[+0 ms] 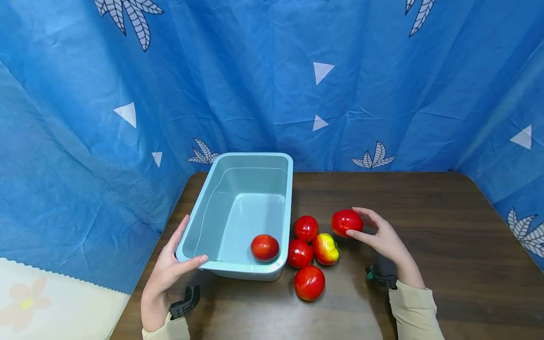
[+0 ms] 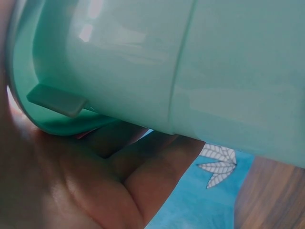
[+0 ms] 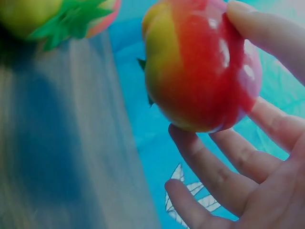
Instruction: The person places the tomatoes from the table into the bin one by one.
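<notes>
A light blue plastic tub (image 1: 244,269) stands on the table, one glossy red tomato (image 1: 265,248) inside it near the front right corner. My left hand (image 1: 166,271) holds the tub at its near left corner, thumb over the front rim and fingers along the outer side wall (image 2: 228,71). To the right of the tub, my right hand (image 1: 384,238) grips a red tomato (image 1: 346,223) between thumb and fingers. In the right wrist view this tomato (image 3: 200,71) shows a yellow patch and green leaf tips.
Between the tub and my right hand lie several more tomatoes: a red one (image 1: 306,228), another against the tub (image 1: 300,253), a yellow-and-red one (image 1: 326,249) and one nearer the front (image 1: 309,283). A blue patterned curtain (image 1: 263,85) hangs behind the brown table (image 1: 459,236).
</notes>
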